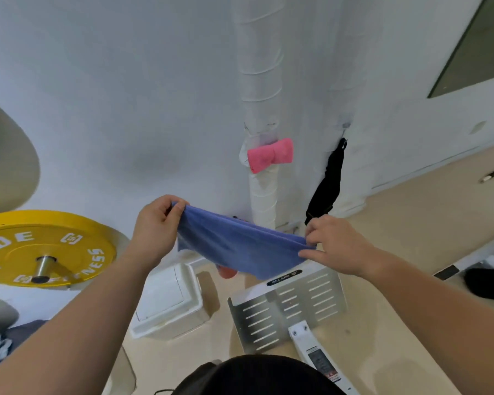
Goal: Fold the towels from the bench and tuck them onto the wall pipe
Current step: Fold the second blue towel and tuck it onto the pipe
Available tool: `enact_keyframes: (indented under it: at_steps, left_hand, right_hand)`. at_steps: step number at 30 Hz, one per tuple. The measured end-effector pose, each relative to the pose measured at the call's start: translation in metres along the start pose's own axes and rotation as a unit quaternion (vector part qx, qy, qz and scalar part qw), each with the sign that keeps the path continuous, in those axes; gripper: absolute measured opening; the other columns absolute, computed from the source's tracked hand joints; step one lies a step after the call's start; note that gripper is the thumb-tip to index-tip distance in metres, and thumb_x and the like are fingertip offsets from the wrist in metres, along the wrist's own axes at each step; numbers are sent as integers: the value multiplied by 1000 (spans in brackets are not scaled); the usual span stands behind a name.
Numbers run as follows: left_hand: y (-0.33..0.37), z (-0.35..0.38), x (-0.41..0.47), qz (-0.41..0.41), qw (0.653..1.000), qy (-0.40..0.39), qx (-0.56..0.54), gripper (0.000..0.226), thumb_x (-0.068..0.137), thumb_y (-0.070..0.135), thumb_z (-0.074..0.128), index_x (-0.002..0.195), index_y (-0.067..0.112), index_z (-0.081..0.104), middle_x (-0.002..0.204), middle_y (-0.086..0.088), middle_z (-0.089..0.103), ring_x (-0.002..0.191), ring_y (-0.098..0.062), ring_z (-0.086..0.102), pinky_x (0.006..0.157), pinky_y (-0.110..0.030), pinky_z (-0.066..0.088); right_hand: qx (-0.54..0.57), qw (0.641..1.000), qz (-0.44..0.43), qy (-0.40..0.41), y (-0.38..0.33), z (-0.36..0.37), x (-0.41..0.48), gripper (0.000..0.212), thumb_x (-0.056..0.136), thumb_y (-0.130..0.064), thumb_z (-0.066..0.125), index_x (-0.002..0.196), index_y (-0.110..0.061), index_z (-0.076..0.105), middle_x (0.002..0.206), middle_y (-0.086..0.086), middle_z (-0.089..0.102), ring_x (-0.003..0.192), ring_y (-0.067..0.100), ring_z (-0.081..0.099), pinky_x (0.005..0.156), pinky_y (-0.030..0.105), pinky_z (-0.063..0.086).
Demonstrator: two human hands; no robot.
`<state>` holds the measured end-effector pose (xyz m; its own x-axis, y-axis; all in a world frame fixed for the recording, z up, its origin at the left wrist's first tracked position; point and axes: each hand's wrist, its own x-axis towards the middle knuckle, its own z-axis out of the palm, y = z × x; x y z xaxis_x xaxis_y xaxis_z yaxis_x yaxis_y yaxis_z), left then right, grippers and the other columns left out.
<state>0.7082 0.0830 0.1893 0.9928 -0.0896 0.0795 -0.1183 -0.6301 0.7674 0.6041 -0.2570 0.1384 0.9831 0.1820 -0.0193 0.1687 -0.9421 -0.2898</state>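
A blue towel (240, 246) hangs stretched between my two hands in front of the wall. My left hand (157, 223) pinches its left end, raised a little higher. Its right end is pinched by my right hand (337, 243). The towel sags in the middle. Behind it stands a white wrapped wall pipe (261, 109), running up the wall. A folded pink towel (270, 155) is tucked behind that pipe at about mid height. The pipe's lower part shows just above the blue towel.
A yellow weight plate (46, 246) on a bar sits at the left. A white box (169, 300) and a slotted metal footplate (288, 306) lie on the beige floor below. A black strap (327, 186) hangs from the wall right of the pipe.
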Motion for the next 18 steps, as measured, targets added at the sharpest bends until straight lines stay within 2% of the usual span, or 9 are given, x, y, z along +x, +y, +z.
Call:
enact_keyframes:
  at_steps: [2, 4, 8, 10, 12, 15, 18]
  left_hand:
    - [3, 1, 2, 11, 1000, -11, 18, 23, 105, 21, 48, 94, 21, 68, 88, 5, 67, 86, -11, 60, 68, -22, 43]
    - [8, 4, 0, 21, 1000, -18, 14, 24, 105, 20, 48, 92, 21, 68, 87, 5, 68, 83, -9, 60, 68, -23, 43]
    - [16, 21, -8, 6, 999, -27, -43, 26, 104, 21, 51, 87, 20, 71, 79, 9, 69, 74, -3, 60, 70, -26, 48]
    - [19, 32, -12, -26, 995, -44, -84, 26, 103, 19, 52, 86, 19, 72, 79, 9, 71, 74, -3, 61, 71, -26, 50]
    - [21, 43, -14, -50, 991, -63, -111, 25, 102, 15, 54, 87, 16, 74, 85, -1, 74, 77, -13, 63, 75, -33, 55]
    - [24, 54, -18, -70, 985, -86, -129, 23, 101, 12, 56, 91, 11, 77, 91, -10, 76, 81, -20, 68, 81, -39, 59]
    - [27, 63, -20, -78, 983, -94, -137, 21, 101, 11, 57, 95, 10, 77, 92, -11, 77, 85, -24, 71, 80, -41, 61]
  right_hand:
    - [27, 999, 15, 12, 12, -20, -10, 30, 89, -47, 68, 68, -27, 61, 88, -7, 64, 88, 16, 56, 80, 36, 45]
    - [57, 996, 44, 58, 19, -39, -22, 29, 88, -41, 71, 65, -27, 58, 77, -8, 64, 76, 15, 58, 72, 36, 46]
    - [176, 967, 136, 124, 29, -57, -48, 25, 85, -30, 78, 63, -24, 67, 65, -4, 68, 63, 14, 60, 64, 30, 45]
    - [270, 937, 178, 130, 32, -58, -60, 21, 85, -24, 79, 65, -20, 72, 64, 3, 67, 58, 12, 55, 60, 25, 42]
    - [329, 909, 211, 141, 35, -53, -68, 19, 84, -18, 80, 66, -15, 73, 65, 10, 67, 58, 11, 51, 59, 26, 41]
    - [419, 849, 260, 191, 40, -37, -72, 16, 80, -5, 81, 70, -12, 72, 60, 0, 66, 59, 12, 58, 60, 26, 52]
    - [494, 783, 296, 236, 42, -25, -72, 19, 85, 4, 74, 92, -14, 70, 61, 0, 62, 61, 14, 57, 54, 25, 56]
